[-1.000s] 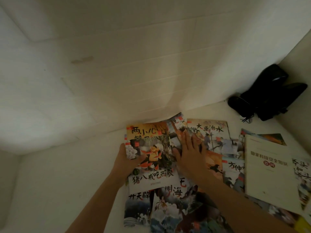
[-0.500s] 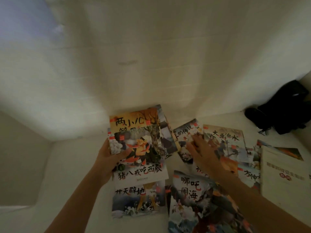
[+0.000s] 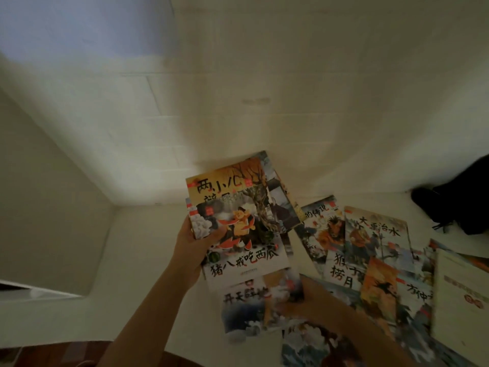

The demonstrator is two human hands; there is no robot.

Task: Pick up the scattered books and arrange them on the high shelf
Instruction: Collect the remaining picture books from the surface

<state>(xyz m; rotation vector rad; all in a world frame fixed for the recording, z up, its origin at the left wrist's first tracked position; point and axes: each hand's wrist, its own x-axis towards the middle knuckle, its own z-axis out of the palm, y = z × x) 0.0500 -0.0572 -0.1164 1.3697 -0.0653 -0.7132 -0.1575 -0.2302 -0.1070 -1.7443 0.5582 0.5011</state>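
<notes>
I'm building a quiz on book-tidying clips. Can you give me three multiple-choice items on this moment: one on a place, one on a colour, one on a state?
1. Where is the black bag?
A. far right, by the wall
B. far left corner
C. in the left hand

2. What colour is the plain book at the right edge?
A. red
B. cream
C. blue

3. What is the left hand doing?
A. hanging idle
B. pressing flat on the floor
C. gripping a stack of picture books

Answers: 1 A, it lies at the frame's right edge against the wall. 2 B, its cover is pale cream. 3 C, the thumb lies across the top cover.
</notes>
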